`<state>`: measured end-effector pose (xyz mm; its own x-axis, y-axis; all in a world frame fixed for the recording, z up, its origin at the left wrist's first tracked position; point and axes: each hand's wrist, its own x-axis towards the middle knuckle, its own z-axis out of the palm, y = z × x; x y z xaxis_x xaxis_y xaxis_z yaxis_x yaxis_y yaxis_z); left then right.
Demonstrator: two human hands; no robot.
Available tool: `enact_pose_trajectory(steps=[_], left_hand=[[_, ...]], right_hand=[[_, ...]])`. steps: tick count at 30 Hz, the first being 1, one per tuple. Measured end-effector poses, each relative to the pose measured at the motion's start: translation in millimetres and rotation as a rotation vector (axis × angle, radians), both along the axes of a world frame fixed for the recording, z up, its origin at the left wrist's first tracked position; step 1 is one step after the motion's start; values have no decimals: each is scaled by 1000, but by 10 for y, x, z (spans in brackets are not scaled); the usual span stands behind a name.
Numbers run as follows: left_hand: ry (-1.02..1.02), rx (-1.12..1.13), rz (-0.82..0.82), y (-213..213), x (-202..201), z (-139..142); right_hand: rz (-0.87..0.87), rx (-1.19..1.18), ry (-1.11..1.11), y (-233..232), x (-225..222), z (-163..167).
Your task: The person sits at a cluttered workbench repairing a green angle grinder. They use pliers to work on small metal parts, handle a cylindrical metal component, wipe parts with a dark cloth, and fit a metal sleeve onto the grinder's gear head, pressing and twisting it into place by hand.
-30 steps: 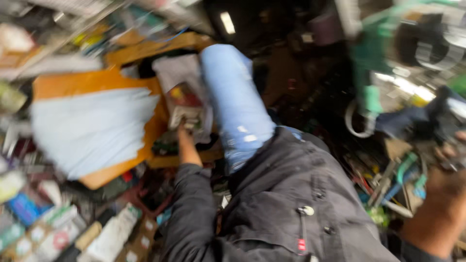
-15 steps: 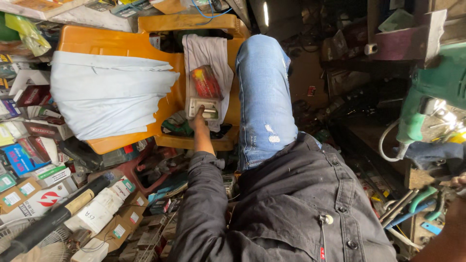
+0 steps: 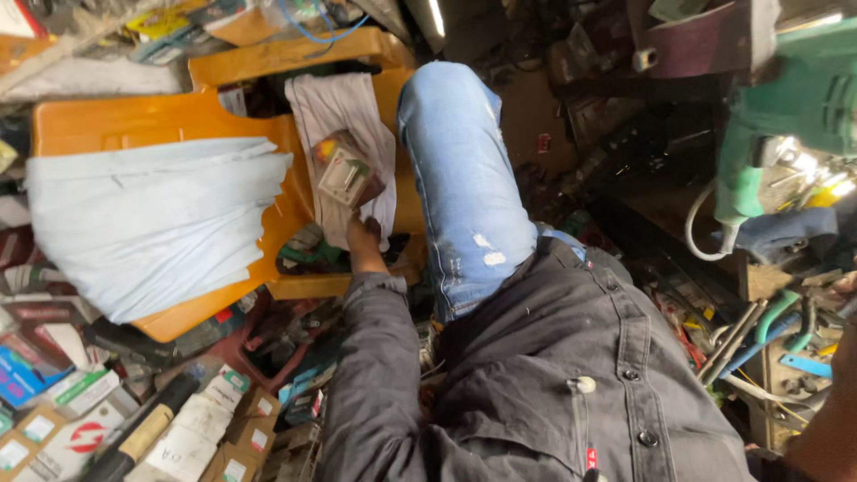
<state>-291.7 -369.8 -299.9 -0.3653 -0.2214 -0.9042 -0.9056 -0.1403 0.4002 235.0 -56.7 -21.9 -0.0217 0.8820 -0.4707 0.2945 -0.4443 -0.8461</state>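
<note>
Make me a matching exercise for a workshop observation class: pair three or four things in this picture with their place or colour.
Things:
1. small box
2. chair
3. power tool
4. cartons

Descriptions:
A. green, upper right
B. held in the left hand
C. orange, draped with pale blue cloth
D. piled at the lower left

Pairs: 1-B, 2-C, 3-A, 4-D

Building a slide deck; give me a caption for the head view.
Left hand lifts a small box over a white cloth on an orange chair.
</note>
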Motion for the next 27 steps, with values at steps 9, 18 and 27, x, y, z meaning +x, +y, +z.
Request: enact_pose_trajectory(steps=[9, 18, 27], left_hand=[[1208, -62, -495, 792, -244, 1048], [793, 923, -1520, 2436, 1562, 3120], [530, 1016, -2291, 3099, 2332, 3335]], right_hand=[[212, 300, -157, -36, -559, 373], [475, 468, -66, -13, -1076, 684], [524, 592, -59, -109, -917, 709]])
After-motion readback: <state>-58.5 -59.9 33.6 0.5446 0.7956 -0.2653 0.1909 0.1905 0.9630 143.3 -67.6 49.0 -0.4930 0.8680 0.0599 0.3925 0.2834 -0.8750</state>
